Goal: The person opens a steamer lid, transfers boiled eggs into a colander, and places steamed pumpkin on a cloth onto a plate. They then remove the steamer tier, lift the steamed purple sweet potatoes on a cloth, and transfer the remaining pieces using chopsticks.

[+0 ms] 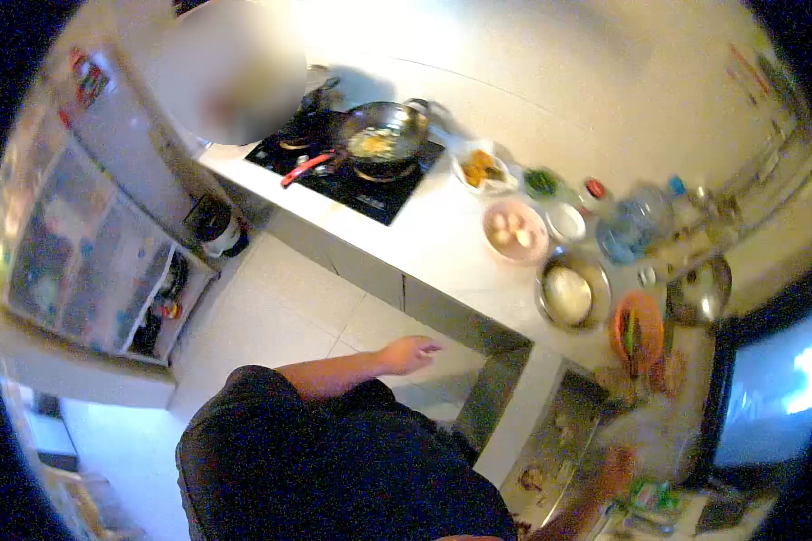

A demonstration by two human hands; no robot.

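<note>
My left hand (410, 354) hangs in the air in front of the counter, over the floor. Its fingers point to the right, slightly bent and apart, and nothing shows in them. My right hand (617, 469) reaches out past the sink (550, 451) at the lower right. Motion smears its fingers, so whether it grips anything is unclear. Close by lies a green and white package (654, 496). Above that hand, an orange basket (638, 316) holds something long and green.
A wok (386, 126) with yellowish food and a red handle (308, 169) sits on the black cooktop (383, 200). Along the counter stand a pink bowl of eggs (514, 232), a metal bowl with pale contents (570, 288), chopped greens (541, 183) and a blue-tinted bottle (636, 225).
</note>
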